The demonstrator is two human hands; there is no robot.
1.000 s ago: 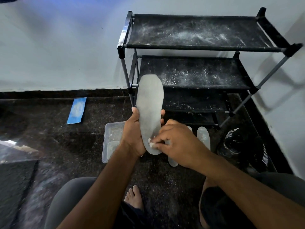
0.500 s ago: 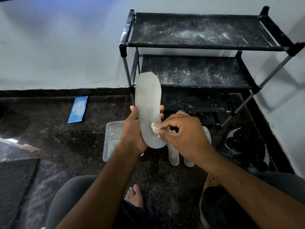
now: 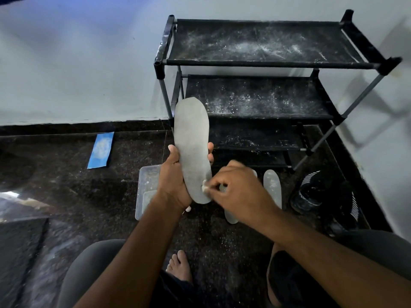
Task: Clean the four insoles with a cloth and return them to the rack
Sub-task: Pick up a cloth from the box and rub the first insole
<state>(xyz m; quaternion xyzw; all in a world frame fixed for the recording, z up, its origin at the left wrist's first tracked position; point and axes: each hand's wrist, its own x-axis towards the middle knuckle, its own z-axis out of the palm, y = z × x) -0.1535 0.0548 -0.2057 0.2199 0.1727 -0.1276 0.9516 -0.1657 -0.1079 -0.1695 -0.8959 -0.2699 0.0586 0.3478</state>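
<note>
My left hand [image 3: 172, 181] grips a grey insole [image 3: 192, 141] by its lower half and holds it upright in front of the black shoe rack [image 3: 262, 63]. My right hand [image 3: 240, 194] pinches a small white cloth [image 3: 203, 188] against the insole's heel end. Two more grey insoles lie on the dark floor behind my right hand: one [image 3: 273, 187] shows clearly, the other [image 3: 231, 217] is mostly hidden by my wrist. The rack's shelves carry white dust and hold no insoles.
A clear plastic tub [image 3: 146, 185] stands on the floor left of my left hand. A blue card [image 3: 101, 150] lies further left near the wall. Black shoes [image 3: 320, 192] sit to the right by the white wall. My bare foot [image 3: 180, 265] and knees are below.
My right hand with the cloth rubbed up the insole's heel part and came back down to its lower edge. The insole stayed upright in my left hand.
</note>
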